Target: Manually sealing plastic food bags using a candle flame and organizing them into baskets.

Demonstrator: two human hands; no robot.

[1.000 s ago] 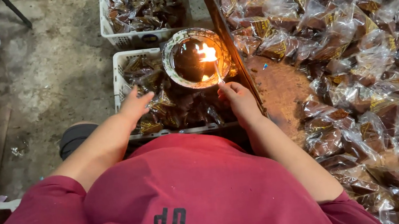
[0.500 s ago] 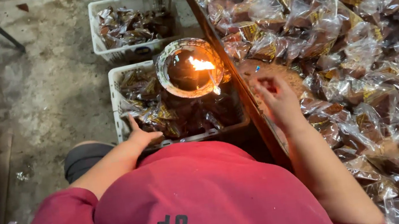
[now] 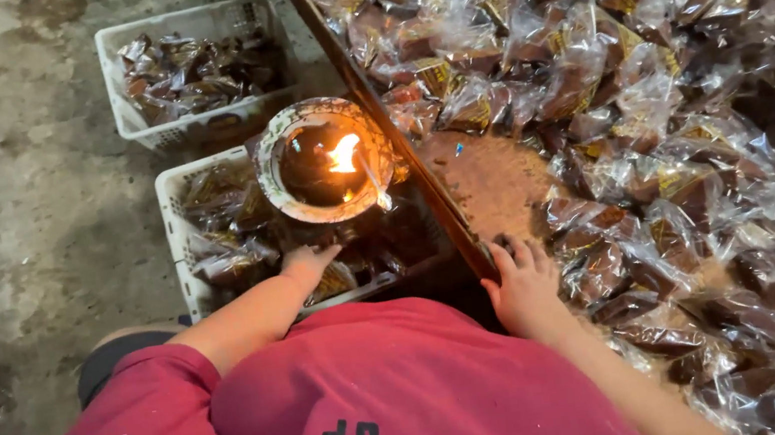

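Note:
My left hand [image 3: 308,262] rests palm down on clear packets of dark brown sweets inside a white plastic crate [image 3: 176,239] just in front of me. A round oil lamp [image 3: 325,161] with a lit flame stands on that crate, just beyond the hand. My right hand [image 3: 524,286] lies open on the near edge of a wooden tray [image 3: 489,183], fingers spread, touching the packets heaped there [image 3: 652,89]. Neither hand grips anything that I can see.
A second white crate [image 3: 192,124] of the same packets stands farther back on the stained concrete floor [image 3: 25,228]. The tray's wooden rim [image 3: 371,99] runs diagonally between crates and heap. My red shirt [image 3: 353,404] fills the bottom of the view.
My right hand has moved from beside the lamp, over the tray's bare patch, to the tray's near edge. The left hand stays on the crate's packets. The view has shifted right.

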